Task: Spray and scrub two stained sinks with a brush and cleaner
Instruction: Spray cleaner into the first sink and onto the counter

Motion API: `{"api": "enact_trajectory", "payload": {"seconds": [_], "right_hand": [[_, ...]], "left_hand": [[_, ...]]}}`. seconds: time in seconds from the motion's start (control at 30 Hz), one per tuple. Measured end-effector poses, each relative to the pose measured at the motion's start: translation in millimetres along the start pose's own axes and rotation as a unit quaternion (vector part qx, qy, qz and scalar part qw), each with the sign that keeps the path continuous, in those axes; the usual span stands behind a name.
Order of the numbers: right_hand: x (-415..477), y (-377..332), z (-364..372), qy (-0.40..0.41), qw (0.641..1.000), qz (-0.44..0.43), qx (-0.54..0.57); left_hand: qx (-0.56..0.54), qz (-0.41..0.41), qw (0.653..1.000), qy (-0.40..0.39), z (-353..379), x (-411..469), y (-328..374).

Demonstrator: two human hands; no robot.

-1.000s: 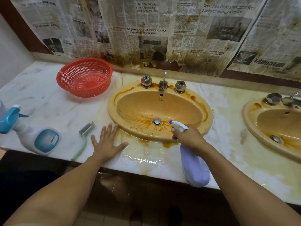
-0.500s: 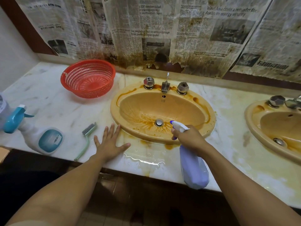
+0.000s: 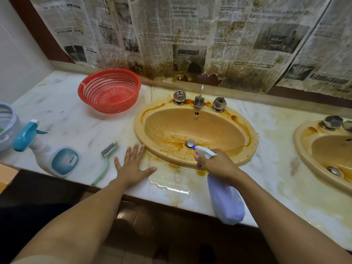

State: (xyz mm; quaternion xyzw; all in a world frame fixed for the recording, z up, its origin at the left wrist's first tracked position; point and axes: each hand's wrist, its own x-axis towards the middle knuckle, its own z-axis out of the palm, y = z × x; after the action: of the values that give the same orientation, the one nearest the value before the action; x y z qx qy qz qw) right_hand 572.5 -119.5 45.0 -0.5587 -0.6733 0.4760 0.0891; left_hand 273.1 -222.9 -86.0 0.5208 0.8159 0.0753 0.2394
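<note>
My right fingers (image 3: 202, 159) grip the bottle (image 3: 226, 204), its nozzle over the sink's (image 3: 140, 130) front rim. My left fingers (image 3: 131, 152) lie spread flat on the desk (image 3: 66, 115) just left of the sink, with the brush (image 3: 109, 149) farther left.

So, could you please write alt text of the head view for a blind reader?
The right hand aims a purple spray bottle into a stained sink; the left hand lies flat on the marble counter beside a green brush. A second sink is farther right.
</note>
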Motion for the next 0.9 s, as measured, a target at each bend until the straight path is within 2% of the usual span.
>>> {"api": "enact_trajectory", "payload": {"seconds": [0.37, 0.63, 0.77, 0.9], "right_hand": [[3.4, -23.7, 5.5, 0.011, 0.999, -0.044, -0.005], [1.3, -24.5, -8.0, 0.057, 0.997, -0.048, -0.019], [5.3, -12.3, -18.6, 0.061, 0.998, -0.029, -0.019], [9.3, 6.6, -34.9, 0.124, 0.992, 0.003, 0.011]], "left_hand": [[-0.002, -0.007, 1.000, 0.018, 2.9, -4.4, 1.8], [0.031, -0.018, 0.999, -0.003, -0.9, -5.0, 3.3], [0.039, -0.027, 0.999, -0.016, -2.1, -4.1, 4.0], [0.047, -0.032, 0.998, -0.033, -4.1, -2.5, 5.2]]}}
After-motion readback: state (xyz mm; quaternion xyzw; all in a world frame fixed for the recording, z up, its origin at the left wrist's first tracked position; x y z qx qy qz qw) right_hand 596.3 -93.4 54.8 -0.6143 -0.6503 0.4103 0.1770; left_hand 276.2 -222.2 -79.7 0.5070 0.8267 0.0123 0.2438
